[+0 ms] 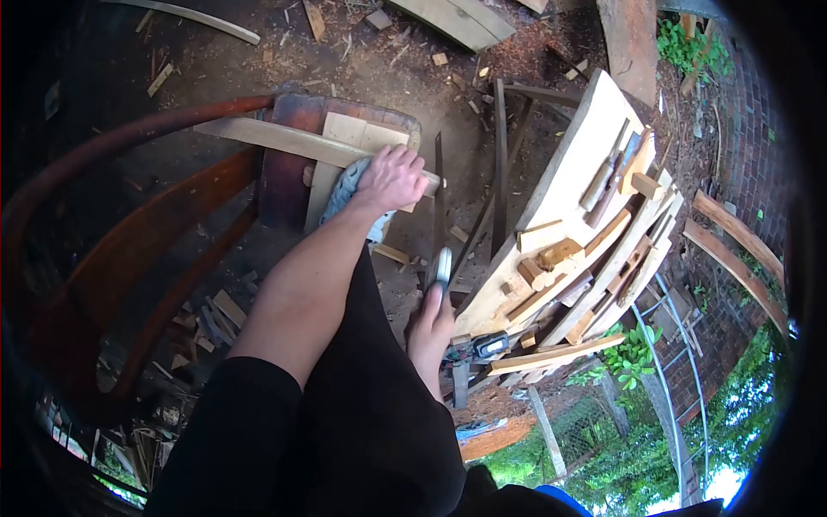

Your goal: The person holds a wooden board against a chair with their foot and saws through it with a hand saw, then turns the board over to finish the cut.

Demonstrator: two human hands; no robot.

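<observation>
My left hand (392, 178) is closed over a long narrow wooden piece (284, 138), near its right end. Under my wrist a light blue patterned cloth (345, 194) is bunched against the wood. Flat pale boards (349, 129) lie beneath the piece, on the dark seat of a wooden chair (289, 185). Lower and to the right, my right hand (431, 332) is wrapped round a slim object (444, 265) with a pale, rounded end; the rest of it is hidden by the fingers. That object is apart from the wooden piece.
The chair's curved red-brown frame (86, 172) fills the left side. A pale workbench (560, 181) at right bears chisels (603, 177), wood pieces and a power tool (491, 346). Offcuts and shavings litter the ground (327, 65). A metal ladder (672, 345) is at lower right.
</observation>
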